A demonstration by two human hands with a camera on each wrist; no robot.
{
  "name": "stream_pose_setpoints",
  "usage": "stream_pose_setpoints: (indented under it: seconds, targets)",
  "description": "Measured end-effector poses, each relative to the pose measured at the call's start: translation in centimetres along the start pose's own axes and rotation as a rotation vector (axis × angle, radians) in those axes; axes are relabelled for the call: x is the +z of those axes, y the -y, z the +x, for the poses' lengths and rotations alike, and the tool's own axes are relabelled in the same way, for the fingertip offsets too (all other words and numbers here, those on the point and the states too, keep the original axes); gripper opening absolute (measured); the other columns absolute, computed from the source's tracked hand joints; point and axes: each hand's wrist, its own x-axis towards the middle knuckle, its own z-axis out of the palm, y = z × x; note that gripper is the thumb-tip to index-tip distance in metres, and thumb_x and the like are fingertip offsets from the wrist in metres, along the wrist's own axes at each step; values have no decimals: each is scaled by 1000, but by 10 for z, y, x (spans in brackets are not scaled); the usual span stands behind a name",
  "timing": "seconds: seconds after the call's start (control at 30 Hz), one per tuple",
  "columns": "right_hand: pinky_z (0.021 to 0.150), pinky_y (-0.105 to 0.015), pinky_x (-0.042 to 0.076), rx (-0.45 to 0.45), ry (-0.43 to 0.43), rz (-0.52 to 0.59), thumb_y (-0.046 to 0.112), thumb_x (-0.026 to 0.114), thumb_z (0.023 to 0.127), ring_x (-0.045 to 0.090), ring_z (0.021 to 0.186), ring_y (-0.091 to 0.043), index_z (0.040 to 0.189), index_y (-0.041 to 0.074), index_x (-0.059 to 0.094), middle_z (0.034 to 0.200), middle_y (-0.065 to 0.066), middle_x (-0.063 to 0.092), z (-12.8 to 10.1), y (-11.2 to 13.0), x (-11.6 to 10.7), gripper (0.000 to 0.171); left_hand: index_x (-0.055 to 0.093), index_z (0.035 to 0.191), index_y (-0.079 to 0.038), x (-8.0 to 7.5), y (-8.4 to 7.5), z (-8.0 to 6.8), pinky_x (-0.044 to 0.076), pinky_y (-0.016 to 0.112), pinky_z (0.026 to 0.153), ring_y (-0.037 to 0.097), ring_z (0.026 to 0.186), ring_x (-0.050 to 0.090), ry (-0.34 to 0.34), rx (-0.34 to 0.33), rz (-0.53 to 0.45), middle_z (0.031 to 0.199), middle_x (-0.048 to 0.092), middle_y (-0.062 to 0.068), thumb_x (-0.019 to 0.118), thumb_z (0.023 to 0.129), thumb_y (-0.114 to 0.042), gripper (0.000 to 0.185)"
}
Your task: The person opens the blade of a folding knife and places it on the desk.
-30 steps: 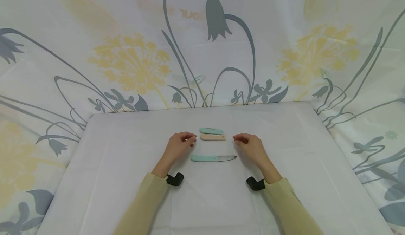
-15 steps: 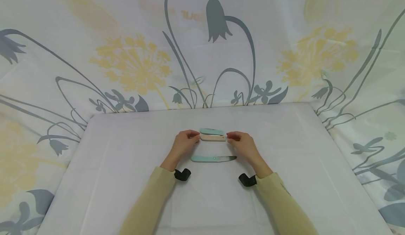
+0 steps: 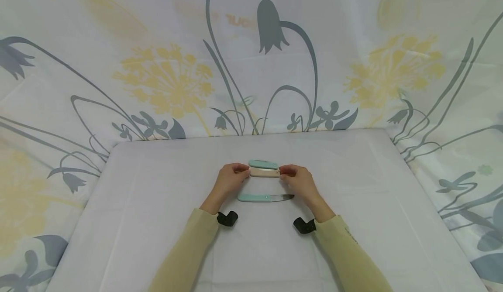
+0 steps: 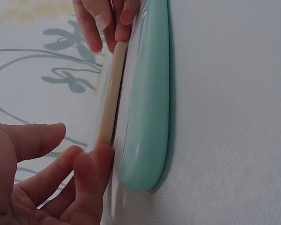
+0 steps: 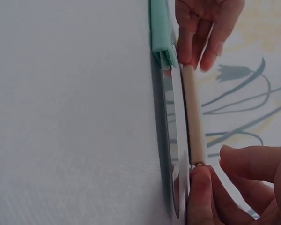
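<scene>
A beige folding knife (image 3: 265, 173), blade folded in, lies between my two hands. At its left end are the bent fingers of my left hand (image 3: 232, 179); at its right end, those of my right hand (image 3: 301, 183). Both hands grip it by its ends, with one digit of each held away from the handle in the wrist views. Just beyond it lies a folded mint-green folding knife (image 3: 262, 164). Closer to me, an unfolded mint-green knife (image 3: 253, 198) points its blade to the right; its handle (image 4: 147, 108) looms large in the left wrist view.
A white-covered table (image 3: 259, 248) spreads under everything. Its far edge meets a floral curtain (image 3: 169, 73), which also hangs at both sides. A black wrist camera sits on each wrist, the left camera (image 3: 227, 218) and the right camera (image 3: 304, 225).
Both hands have come inward to the ends of the beige folding knife. That knife has shifted very slightly toward me, away from the folded mint-green one. The unfolded knife stays put.
</scene>
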Motion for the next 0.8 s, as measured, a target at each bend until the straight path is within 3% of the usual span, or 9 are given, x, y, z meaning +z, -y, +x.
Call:
stream_pose_setpoints:
  seconds: [0.17, 0.37, 0.8]
  targets:
    - [87, -38, 51, 8, -32, 39, 5, 69, 93, 64, 105, -26, 119, 2, 69, 115, -13, 69, 0, -2, 4, 26, 73, 110, -5, 0, 1, -3, 52, 29, 72, 14, 78, 66, 14, 23, -38, 95, 71, 5, 70, 93, -16, 21]
    - [78, -26, 54, 64, -64, 161, 4, 68, 93, 64, 99, -22, 117, 1, 69, 115, -14, 67, -1, -1, 6, 25, 72, 110, -3, 2, 0, -5, 54, 28, 71, 14, 79, 67, 17, 45, -95, 99, 71, 7, 72, 91, -12, 21]
    - [76, -26, 55, 71, -16, 250, 5, 71, 90, 64, 92, -20, 116, 0, 70, 110, -14, 68, -12, 7, 0, 27, 72, 109, -4, 3, -3, -16, 53, 27, 68, 15, 79, 66, -11, 100, -134, 94, 66, 5, 78, 86, -10, 24]
